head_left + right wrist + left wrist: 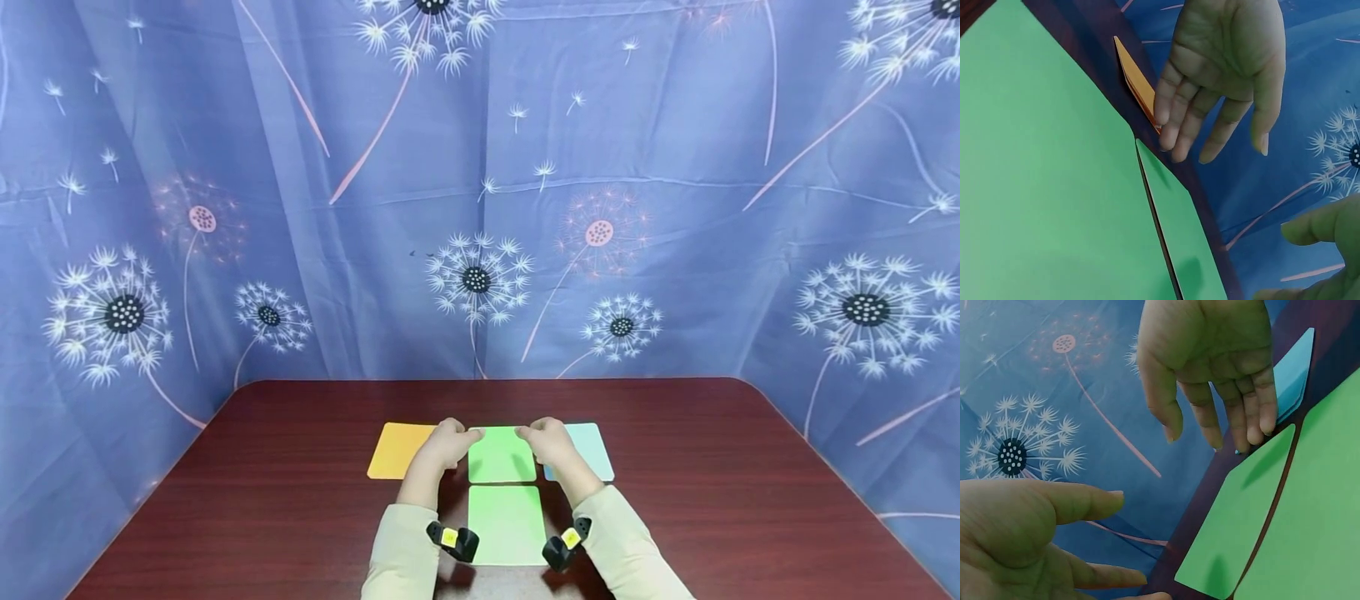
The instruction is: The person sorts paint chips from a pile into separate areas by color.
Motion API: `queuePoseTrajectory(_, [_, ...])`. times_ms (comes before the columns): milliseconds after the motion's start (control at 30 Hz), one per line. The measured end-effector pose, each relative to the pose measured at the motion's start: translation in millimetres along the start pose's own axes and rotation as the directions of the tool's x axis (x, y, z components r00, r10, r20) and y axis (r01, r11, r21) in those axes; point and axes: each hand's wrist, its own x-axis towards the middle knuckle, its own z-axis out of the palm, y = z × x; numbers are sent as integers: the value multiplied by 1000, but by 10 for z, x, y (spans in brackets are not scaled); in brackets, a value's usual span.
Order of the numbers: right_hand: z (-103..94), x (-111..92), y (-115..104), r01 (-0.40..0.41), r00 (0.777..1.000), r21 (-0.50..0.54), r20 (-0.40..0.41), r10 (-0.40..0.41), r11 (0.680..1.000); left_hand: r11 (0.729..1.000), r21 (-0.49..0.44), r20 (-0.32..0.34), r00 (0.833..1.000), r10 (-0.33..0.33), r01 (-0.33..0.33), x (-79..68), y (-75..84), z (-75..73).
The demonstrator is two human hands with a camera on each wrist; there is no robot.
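Note:
Two green cards lie in line at the middle of the table, a far one [501, 460] and a near one [507, 527]. My left hand [448, 443] is over the far card's left side, between it and an orange card [393, 452]. On the other side, my right hand [552, 445] is near a light blue card [592, 447]. Seen in the left wrist view, both the right hand [1213, 356] and the left hand [1016, 540] have extended fingers and hold nothing. Hand shadows fall on the far green card.
The cards rest on a dark red wooden table [300, 500] with rounded far corners. A blue cloth [360, 275] printed with dandelions hangs behind it and along its sides. Each wrist carries a black strapped camera with a yellow mark.

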Motion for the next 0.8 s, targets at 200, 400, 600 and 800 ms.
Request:
queuePoseTrajectory(200, [20,-45,-22,-49,998,102,32,46,994,993,-114,51,998,-26,32,-12,-13,34])
queuePoseTrajectory(400, [48,-37,-11,-89,996,184,12,89,979,964,-258,67,996,-57,72,21,-48,68])
queuePoseTrajectory(600, [63,-13,16,-90,996,243,7,91,966,949,-303,43,996,-77,86,47,-78,74])
queuePoseTrajectory(800, [75,-14,-10,-92,996,251,22,89,964,931,-350,10,994,-110,106,76,-103,64])
